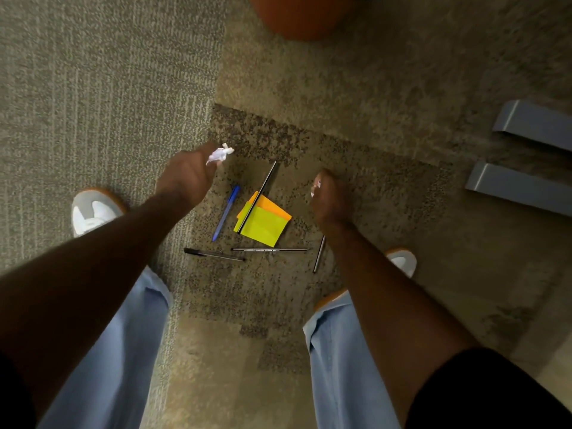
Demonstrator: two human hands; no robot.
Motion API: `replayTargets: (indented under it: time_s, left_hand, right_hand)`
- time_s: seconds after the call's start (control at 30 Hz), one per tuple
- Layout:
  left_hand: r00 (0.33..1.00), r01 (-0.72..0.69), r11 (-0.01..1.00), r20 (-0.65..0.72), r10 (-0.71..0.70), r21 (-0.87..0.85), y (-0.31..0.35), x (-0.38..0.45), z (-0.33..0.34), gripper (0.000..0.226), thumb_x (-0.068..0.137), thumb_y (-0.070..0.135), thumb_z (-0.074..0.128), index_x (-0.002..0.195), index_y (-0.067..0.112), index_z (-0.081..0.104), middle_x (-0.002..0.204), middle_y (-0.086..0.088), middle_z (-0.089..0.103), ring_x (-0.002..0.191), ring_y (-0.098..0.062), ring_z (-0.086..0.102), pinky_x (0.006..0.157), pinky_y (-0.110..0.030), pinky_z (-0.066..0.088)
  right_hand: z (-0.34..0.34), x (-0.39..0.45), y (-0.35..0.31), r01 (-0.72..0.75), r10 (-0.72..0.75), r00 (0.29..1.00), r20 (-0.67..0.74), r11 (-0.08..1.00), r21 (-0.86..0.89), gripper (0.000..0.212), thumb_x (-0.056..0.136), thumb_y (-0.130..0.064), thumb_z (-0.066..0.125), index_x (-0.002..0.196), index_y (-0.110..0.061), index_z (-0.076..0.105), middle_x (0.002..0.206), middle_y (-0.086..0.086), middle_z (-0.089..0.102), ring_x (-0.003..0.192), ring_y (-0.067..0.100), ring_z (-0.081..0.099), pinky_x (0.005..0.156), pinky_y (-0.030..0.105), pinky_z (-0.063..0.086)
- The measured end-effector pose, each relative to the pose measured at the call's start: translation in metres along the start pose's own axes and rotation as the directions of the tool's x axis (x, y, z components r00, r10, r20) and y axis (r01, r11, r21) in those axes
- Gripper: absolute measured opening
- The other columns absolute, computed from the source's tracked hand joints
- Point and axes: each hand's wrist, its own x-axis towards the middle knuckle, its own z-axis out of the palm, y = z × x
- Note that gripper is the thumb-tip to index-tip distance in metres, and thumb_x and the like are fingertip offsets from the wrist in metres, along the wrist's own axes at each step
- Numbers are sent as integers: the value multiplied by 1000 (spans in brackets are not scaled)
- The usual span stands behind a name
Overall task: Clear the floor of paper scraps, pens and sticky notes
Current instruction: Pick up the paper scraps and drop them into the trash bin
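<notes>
My left hand (188,174) is closed on a crumpled white paper scrap (219,154), held above the carpet. My right hand (329,196) is also closed, with a bit of white paper (315,187) showing at its fingers. On the floor between them lie yellow and orange sticky notes (264,222) with a long black pen (258,196) across them. A blue pen (226,212) lies to their left. Below are a capped black pen (213,254), another black pen (269,249) and a third (318,254) partly hidden by my right forearm.
My two white shoes (93,212) (402,261) and light blue trouser legs frame the spot. An orange round object (297,17) stands at the top. Two grey metal furniture feet (520,187) lie at the right on the carpet.
</notes>
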Motion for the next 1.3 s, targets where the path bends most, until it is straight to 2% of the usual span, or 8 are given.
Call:
replayTargets:
  time_s: [0.17,0.27,0.4,0.6,0.77,1.0,1.17,1.3]
  left_hand:
    - [1000,4,998,-22,-6,-61,26,-22,-35,28,102,26,50,126,13,56,79,-11,66,65,-29,62,57,-33,41]
    - [989,-38,961,-145,-2,-275,63,-39,-90,15,102,21,52,109,9,59,69,-6,59,59,-25,58,55,-33,41]
    - [918,-172,692,-369,-145,-701,128,-32,-189,25,102,16,52,78,21,48,53,6,49,46,-10,46,50,-26,39]
    - [900,-218,750,-426,-92,-624,211,36,-291,15,99,30,54,89,19,59,64,7,57,54,-5,54,52,-25,42]
    - [964,-19,904,-248,-97,-427,243,90,-310,51,94,63,44,103,16,58,87,-1,65,82,-26,67,71,-40,55]
    - [996,13,888,-76,-53,-459,244,95,-317,72,95,70,30,149,23,42,147,-7,52,137,-26,46,113,-46,37]
    - [944,-216,909,-314,101,-356,206,54,-310,41,102,47,41,119,18,64,105,3,66,97,-14,60,86,-39,54]
    - [946,-175,931,-316,70,-319,182,7,-310,26,101,35,48,111,17,64,102,-2,67,95,-19,62,81,-44,55]
  right_hand:
    - [-78,14,-13,-169,111,962,249,960,223,8,81,-2,69,88,-4,71,94,22,75,91,35,73,80,42,61]
    - [-148,14,-24,-253,187,967,171,730,634,6,83,-4,67,82,-10,64,90,26,74,75,33,70,64,40,57]
    - [-266,-2,-67,-69,191,981,10,306,950,17,89,-5,64,81,-18,58,76,22,68,50,12,56,43,22,42]
    - [-396,11,-136,-45,107,993,53,-77,996,6,94,-5,62,92,-11,60,68,7,63,51,12,55,45,25,47]
    - [-416,51,-162,-234,129,966,224,73,969,39,94,-20,66,128,-3,55,117,15,63,95,30,68,83,43,56]
    - [-413,63,-151,-343,172,936,308,246,906,63,94,-45,62,143,-9,46,140,12,52,99,27,55,82,40,52]
    - [-404,31,-136,-115,225,974,18,424,898,57,99,-22,60,148,-1,40,152,15,46,137,27,48,113,41,43]
    - [-400,-21,-124,-6,210,966,-150,600,800,52,98,-15,59,147,-5,44,152,10,47,142,21,42,119,36,36]
